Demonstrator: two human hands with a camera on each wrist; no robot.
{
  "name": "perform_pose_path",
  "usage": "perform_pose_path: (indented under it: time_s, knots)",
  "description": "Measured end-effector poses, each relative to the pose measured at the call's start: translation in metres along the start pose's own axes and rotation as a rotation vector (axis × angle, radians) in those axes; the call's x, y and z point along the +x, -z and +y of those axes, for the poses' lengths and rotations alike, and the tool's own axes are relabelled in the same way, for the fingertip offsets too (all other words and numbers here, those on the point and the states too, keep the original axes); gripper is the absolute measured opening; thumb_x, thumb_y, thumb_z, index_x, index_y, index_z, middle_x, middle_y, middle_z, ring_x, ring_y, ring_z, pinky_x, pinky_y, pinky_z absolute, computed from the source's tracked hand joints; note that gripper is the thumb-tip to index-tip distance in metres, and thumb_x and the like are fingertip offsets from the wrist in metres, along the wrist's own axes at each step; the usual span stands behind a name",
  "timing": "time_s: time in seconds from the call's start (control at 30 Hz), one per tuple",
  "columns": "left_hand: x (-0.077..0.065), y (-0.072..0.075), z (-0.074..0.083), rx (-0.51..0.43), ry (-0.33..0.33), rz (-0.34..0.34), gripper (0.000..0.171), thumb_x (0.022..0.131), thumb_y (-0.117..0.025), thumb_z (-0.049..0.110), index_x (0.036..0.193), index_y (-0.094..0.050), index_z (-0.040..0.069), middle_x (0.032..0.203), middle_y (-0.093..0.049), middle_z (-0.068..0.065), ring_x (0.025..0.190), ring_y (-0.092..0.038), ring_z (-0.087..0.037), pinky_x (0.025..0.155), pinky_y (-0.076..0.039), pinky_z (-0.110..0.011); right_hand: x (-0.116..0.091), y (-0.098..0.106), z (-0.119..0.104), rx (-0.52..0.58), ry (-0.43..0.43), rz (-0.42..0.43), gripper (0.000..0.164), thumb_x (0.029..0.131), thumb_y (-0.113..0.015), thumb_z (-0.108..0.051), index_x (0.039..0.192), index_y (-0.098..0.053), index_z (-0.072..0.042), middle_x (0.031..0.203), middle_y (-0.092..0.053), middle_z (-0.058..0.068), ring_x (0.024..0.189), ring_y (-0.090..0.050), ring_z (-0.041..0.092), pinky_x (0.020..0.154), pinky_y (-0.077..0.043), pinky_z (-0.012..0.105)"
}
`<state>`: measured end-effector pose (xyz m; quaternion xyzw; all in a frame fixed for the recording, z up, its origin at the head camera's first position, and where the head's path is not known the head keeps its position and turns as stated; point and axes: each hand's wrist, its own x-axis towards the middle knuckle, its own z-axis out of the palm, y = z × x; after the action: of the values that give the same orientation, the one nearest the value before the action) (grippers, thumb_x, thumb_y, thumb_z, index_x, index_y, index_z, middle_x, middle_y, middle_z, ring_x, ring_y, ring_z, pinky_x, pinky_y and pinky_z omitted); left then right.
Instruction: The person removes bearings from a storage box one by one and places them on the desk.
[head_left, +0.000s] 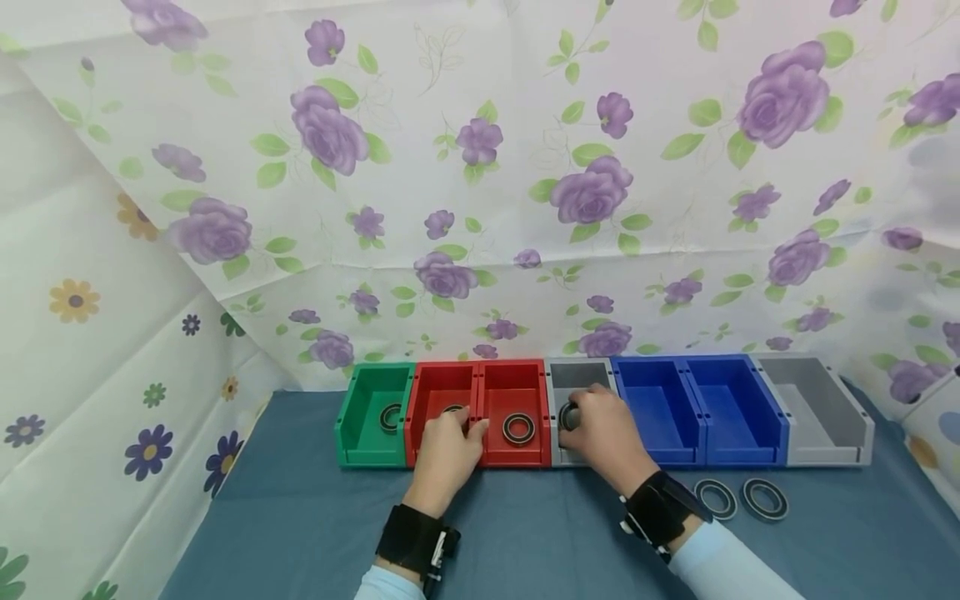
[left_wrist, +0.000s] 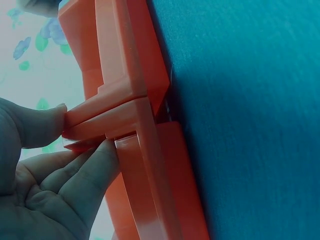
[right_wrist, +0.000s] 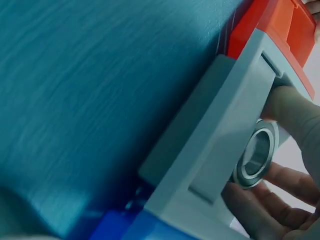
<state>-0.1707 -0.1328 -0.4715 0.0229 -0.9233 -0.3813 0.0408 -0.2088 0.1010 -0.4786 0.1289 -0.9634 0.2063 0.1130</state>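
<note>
My right hand [head_left: 611, 433] reaches into the left grey bin [head_left: 581, 377] and holds a ball bearing [right_wrist: 256, 154] between thumb and fingers, its ring tilted up near the bin's front lip. With the thumb on one side and fingertips on the other, my left hand [head_left: 444, 454] pinches the red wall [left_wrist: 102, 117] where the two red bins meet. Behind that hand, a bearing [head_left: 453, 408] in the left red bin [head_left: 442, 379] is mostly hidden. Another bearing [head_left: 518, 429] lies flat in the right red bin [head_left: 513, 383].
A green bin [head_left: 372, 457] with a bearing [head_left: 390, 417] stands at the row's left end. Two blue bins [head_left: 652, 392] and another grey bin [head_left: 813, 400] continue rightward. Two bearings [head_left: 764, 499] lie on the blue cloth [head_left: 562, 542] beside my right wrist. A flowered curtain [head_left: 480, 200] hangs behind.
</note>
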Motion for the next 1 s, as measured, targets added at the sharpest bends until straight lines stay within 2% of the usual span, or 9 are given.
perform_pose_path:
  time_s: [0.43, 0.53, 0.73, 0.83, 1.0]
  knots:
    - [-0.001, 0.002, 0.002, 0.002, 0.004, -0.013, 0.051, 0.091, -0.059, 0.034, 0.130, -0.052, 0.002, 0.056, -0.049, -0.001, 0.045, -0.048, -0.016, 0.042, -0.039, -0.028, -0.005, 0.023, 0.000, 0.101, 0.213, 0.216, 0.047, 0.068, -0.079, -0.029, 0.108, -0.066, -0.007, 0.105, -0.056, 0.004, 0.091, -0.057, 0.016, 0.066, -0.050, 0.025]
    - [0.000, 0.002, 0.002, 0.002, -0.006, -0.013, 0.045, 0.091, -0.059, 0.033, 0.125, -0.057, 0.003, 0.056, -0.049, -0.001, 0.046, -0.048, -0.016, 0.042, -0.040, -0.028, -0.006, 0.033, -0.001, 0.116, 0.242, 0.253, 0.049, 0.068, -0.080, -0.028, 0.108, -0.066, -0.006, 0.104, -0.056, 0.004, 0.090, -0.057, 0.016, 0.065, -0.050, 0.024]
    - [0.000, 0.002, 0.002, -0.008, -0.009, -0.006, 0.043, 0.091, -0.059, 0.032, 0.124, -0.058, 0.004, 0.055, -0.049, -0.002, 0.046, -0.049, -0.017, 0.042, -0.039, -0.029, -0.012, 0.050, -0.001, 0.128, 0.257, 0.277, 0.048, 0.068, -0.079, -0.028, 0.108, -0.066, -0.004, 0.102, -0.057, 0.007, 0.086, -0.060, 0.016, 0.062, -0.050, 0.023]
    - [0.000, 0.002, 0.002, -0.001, -0.006, -0.009, 0.047, 0.091, -0.060, 0.032, 0.128, -0.054, 0.003, 0.055, -0.049, -0.002, 0.046, -0.048, -0.017, 0.042, -0.038, -0.028, -0.017, 0.058, 0.000, 0.130, 0.238, 0.265, 0.048, 0.069, -0.079, -0.028, 0.109, -0.066, -0.005, 0.104, -0.057, 0.007, 0.087, -0.060, 0.016, 0.063, -0.050, 0.023]
    - [0.000, 0.003, 0.003, 0.011, -0.010, -0.011, 0.045, 0.091, -0.059, 0.033, 0.125, -0.057, 0.004, 0.055, -0.048, -0.002, 0.046, -0.048, -0.017, 0.042, -0.038, -0.028, -0.026, 0.070, 0.002, 0.149, 0.200, 0.239, 0.049, 0.070, -0.078, -0.026, 0.113, -0.065, -0.007, 0.108, -0.055, 0.007, 0.090, -0.059, 0.017, 0.064, -0.050, 0.025]
